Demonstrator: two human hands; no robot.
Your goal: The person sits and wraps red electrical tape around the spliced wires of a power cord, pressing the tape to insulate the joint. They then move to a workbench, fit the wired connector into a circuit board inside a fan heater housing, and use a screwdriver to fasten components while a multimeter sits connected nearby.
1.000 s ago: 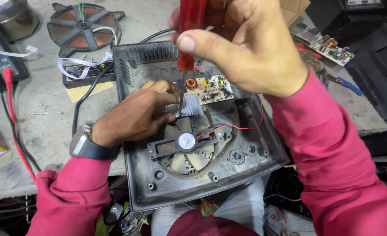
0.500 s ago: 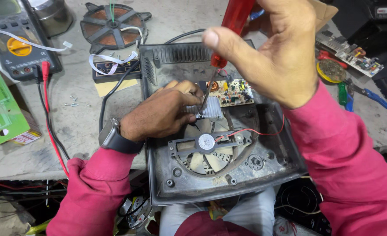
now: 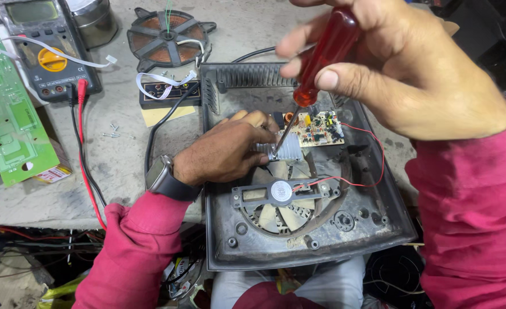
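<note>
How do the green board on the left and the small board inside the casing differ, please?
The green board is large and lies loose on the bench; the small board is far smaller and sits inside the casing. The green board shows only bare traces; the small board is yellowish and carries components. The screwdriver in the right hand works beside the small board, far from the green board. Both lie flat.

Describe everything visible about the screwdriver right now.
The screwdriver has a translucent red plastic handle and a thin bare metal shaft. The right hand grips the handle. It tilts, tip down and to the left, onto the finned silver heatsink inside the open dark casing, right by the left hand's fingertips.
</note>
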